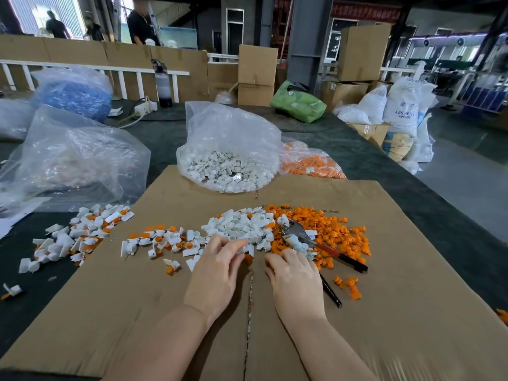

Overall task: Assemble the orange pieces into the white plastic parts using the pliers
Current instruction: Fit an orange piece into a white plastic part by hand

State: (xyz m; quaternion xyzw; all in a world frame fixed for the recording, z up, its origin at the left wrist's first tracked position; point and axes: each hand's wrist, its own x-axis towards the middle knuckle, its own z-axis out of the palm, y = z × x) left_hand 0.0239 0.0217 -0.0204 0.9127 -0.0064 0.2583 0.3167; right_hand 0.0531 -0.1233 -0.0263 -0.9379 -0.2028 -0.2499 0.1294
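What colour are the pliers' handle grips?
Red and black on the pliers, seen from the head view.

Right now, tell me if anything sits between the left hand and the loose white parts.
Nothing visible does. The left hand already has its fingertips at the near edge of the white parts pile, over bare cardboard. The pliers lie to the right, by the right hand, out of that path.

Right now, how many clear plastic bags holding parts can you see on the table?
5: white parts bag centre, orange pieces bag to its right, large bag left, blue-filled bag behind it, another at the left edge, cut off.
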